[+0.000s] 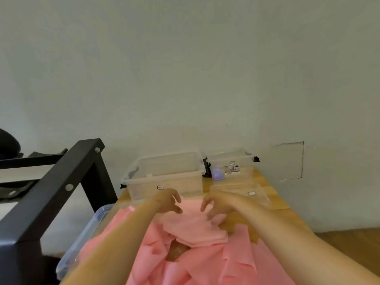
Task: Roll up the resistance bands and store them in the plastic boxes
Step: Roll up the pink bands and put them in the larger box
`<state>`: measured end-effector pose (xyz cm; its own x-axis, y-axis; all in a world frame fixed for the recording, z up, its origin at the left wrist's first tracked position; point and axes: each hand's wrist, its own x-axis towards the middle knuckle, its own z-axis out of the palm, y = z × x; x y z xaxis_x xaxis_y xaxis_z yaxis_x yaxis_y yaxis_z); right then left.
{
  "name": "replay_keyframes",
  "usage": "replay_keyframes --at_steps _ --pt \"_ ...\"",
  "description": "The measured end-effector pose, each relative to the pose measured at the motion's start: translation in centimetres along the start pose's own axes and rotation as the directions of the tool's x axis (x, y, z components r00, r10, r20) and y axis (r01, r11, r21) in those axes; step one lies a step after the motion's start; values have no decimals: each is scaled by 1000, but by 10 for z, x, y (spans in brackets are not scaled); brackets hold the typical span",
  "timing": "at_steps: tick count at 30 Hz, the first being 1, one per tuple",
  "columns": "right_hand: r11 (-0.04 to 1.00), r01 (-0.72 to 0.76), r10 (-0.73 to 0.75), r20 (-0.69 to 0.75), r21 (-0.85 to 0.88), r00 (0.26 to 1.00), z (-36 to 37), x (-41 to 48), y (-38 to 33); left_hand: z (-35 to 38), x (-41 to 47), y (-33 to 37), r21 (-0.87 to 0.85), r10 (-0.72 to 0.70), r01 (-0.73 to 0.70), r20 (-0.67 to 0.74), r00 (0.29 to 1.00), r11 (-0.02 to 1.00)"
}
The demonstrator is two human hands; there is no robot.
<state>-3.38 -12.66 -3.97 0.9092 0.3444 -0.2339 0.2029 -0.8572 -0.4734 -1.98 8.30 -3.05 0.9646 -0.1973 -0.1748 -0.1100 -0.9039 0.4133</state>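
A heap of pink resistance bands [195, 249] lies on the wooden table [273, 204] in front of me, with a flatter folded piece [193, 225] on top. My left hand [167, 200] hovers at the far left edge of that piece, fingers spread and loosely bent, holding nothing. My right hand [220, 204] mirrors it at the far right edge, fingertips down toward the band. Behind the hands stands a clear plastic box [164, 175], open and showing nothing inside. A second clear box [230, 163] stands to its right with small items in it.
A clear lid [246, 194] lies flat in front of the second box. Another clear lid with a blue rim [86, 237] hangs off the table's left edge. A black metal rack [67, 188] stands at the left. The wall is close behind the boxes.
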Motion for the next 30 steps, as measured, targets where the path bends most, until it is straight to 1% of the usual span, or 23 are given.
replay_keyframes --at_steps 2,4,5,7,9,11,13,15,18,22,24,27,30 --pt "998 -16 12 63 59 998 19 -4 7 20 -4 -4 -15 61 -60 113 992 998" --pt "999 -39 38 81 5 996 32 -5 10 38 -7 -7 1 58 -60 191 980 998" --pt "998 -56 58 69 -37 996 37 -4 11 46 -6 -9 18 52 -57 206 977 998" --pt "993 -81 85 40 -82 996 43 0 16 56 -8 -11 85 65 -81 179 982 993" --pt "993 -58 62 38 -100 997 44 2 19 60 -6 -14 138 97 -121 170 981 983" --pt "996 -44 49 58 -82 997 45 1 20 60 -7 -15 170 123 -152 173 977 974" --pt "994 -68 74 65 -85 995 45 -1 18 61 -6 -16 199 120 -144 130 984 969" --pt "994 -45 47 15 -102 999 43 0 16 58 -5 -16 174 113 -124 69 991 977" --pt "999 43 -43 -93 -2 995 30 2 14 42 -4 -13 101 181 -181 2 983 978" --pt "984 99 -68 -202 148 977 -4 1 7 5 2 -12 -57 289 -297 -122 950 953" --pt "972 150 -99 -265 179 959 -25 0 1 -19 1 -1 -90 290 -310 -181 940 947" --pt "938 246 -129 -411 244 902 -63 -7 -14 -62 -2 22 -115 322 -360 -261 910 926" --pt "908 352 -160 -588 227 793 -109 -19 -36 -109 -9 46 -75 367 -429 -397 841 900"
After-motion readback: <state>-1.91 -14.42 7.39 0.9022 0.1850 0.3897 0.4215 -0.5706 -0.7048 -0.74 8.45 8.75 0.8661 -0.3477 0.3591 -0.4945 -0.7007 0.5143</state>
